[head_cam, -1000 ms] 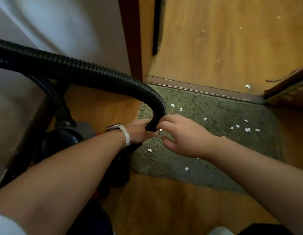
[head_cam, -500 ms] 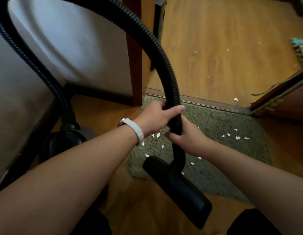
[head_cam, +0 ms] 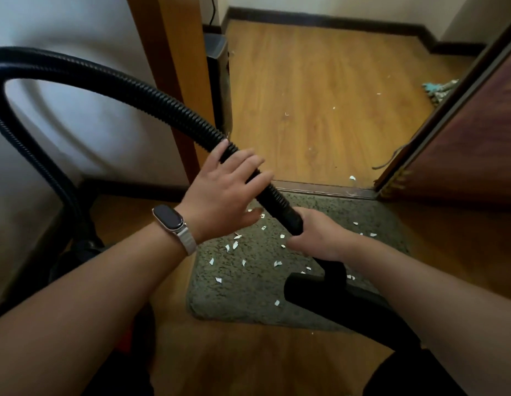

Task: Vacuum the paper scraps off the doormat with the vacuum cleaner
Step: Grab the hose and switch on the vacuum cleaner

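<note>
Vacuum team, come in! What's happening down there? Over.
Right hand holds hose; left hand open on it. Floor nozzle over doormat, paper scraps lying there. Path clear.

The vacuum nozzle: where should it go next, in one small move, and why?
Probably slide the nozzle left across the doormat. The right hand grips the lower end of the hose and the left hand lies on the hose with straight fingers. Most paper scraps lie just left of the nozzle, not yet picked up.
</note>
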{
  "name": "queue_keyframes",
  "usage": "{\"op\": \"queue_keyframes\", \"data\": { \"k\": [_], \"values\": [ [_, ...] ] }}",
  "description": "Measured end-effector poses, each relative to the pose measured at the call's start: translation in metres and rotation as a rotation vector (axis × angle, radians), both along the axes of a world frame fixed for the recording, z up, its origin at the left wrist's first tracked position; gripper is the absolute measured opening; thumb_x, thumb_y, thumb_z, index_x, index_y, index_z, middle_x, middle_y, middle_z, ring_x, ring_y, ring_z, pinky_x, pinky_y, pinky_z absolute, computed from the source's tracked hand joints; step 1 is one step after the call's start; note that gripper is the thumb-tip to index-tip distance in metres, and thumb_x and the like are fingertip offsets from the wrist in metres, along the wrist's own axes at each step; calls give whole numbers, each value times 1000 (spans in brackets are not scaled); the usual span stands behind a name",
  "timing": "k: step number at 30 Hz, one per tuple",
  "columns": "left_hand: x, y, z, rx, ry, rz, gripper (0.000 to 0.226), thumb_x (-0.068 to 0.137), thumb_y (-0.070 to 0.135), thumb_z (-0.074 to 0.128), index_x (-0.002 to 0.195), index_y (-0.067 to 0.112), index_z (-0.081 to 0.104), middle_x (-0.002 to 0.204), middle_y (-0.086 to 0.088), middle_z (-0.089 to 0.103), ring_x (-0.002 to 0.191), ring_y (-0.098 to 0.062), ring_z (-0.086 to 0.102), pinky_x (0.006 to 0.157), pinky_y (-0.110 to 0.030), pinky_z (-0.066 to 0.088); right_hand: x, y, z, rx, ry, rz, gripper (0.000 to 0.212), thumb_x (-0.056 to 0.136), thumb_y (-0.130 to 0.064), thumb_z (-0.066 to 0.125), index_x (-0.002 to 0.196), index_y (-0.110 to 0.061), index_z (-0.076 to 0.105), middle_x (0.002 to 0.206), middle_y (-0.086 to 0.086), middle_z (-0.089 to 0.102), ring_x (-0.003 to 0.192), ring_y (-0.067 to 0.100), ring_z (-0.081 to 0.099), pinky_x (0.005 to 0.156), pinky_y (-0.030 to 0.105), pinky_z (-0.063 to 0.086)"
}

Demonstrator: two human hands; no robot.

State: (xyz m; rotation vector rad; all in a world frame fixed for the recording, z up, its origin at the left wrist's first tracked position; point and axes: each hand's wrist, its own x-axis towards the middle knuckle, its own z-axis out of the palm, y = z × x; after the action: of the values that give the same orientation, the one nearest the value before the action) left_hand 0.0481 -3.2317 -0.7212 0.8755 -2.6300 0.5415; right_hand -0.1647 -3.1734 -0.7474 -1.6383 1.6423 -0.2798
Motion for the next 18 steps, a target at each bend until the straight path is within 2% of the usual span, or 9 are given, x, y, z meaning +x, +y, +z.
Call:
{"op": "queue_keyframes", "data": {
  "k": [1, 3, 5, 7, 9, 13, 15, 18],
  "values": [
    [-3, -1, -1, 40, -73, 35, 56, 76, 51, 68, 122, 18, 60, 124, -7, 61, 123, -31, 53, 115, -55, 18, -5, 2, 0, 20, 19, 27, 28, 77, -13, 69, 74, -28, 46, 67, -5, 52, 57, 14, 52, 57, 29, 43],
    [-11, -3, -5, 58, -130, 57, 47, 75, 51, 70, 108, 19, 62, 104, -4, 65, 103, -31, 60, 107, -53, 31, -12, 4, 3, 75, 59, 96, 24, 78, -15, 69, 80, -28, 49, 71, -3, 56, 60, 15, 57, 57, 29, 47],
    [-16, -6, -9, 78, -126, 28, 30, 76, 46, 70, 89, 20, 60, 85, -1, 65, 81, -27, 62, 85, -43, 46, -19, 6, 7, 156, 58, 164, 21, 79, -13, 67, 88, -26, 53, 72, -1, 58, 57, 15, 58, 56, 31, 50],
    [-20, -3, -14, 206, -171, 13, 27, 79, 49, 67, 82, 24, 58, 77, 5, 64, 70, -21, 62, 70, -34, 49, -26, 8, 11, 243, 61, 215, 22, 80, -12, 66, 90, -27, 54, 72, 0, 59, 57, 17, 60, 56, 32, 51],
    [-24, 6, -23, 357, -250, 52, 27, 84, 54, 59, 85, 27, 58, 76, 10, 62, 67, -13, 61, 68, -30, 53, -30, 11, 11, 229, 181, 281, 20, 78, -18, 66, 87, -30, 53, 75, -2, 62, 63, 19, 63, 58, 32, 51],
    [-37, 25, -35, 534, -263, 182, 27, 83, 53, 55, 81, 26, 57, 68, 10, 58, 60, -10, 58, 59, -28, 55, -20, 17, 1, -43, 507, 363, 23, 81, -27, 63, 100, -26, 50, 82, -8, 56, 77, 19, 57, 59, 30, 42],
    [-39, 26, -32, 612, -246, 225, 28, 78, 53, 57, 75, 25, 55, 65, 8, 58, 59, -11, 57, 56, -26, 52, -14, 15, -2, -133, 547, 372, 20, 84, -25, 59, 97, -26, 44, 81, -8, 51, 77, 21, 53, 63, 32, 44],
    [-36, 32, -33, 786, -221, 185, 31, 77, 56, 61, 78, 26, 54, 67, 8, 58, 60, -10, 57, 55, -25, 48, -13, 10, 3, -116, 528, 391, 15, 81, -20, 58, 91, -28, 50, 78, -9, 56, 78, 19, 57, 65, 32, 44]
  ]
}}
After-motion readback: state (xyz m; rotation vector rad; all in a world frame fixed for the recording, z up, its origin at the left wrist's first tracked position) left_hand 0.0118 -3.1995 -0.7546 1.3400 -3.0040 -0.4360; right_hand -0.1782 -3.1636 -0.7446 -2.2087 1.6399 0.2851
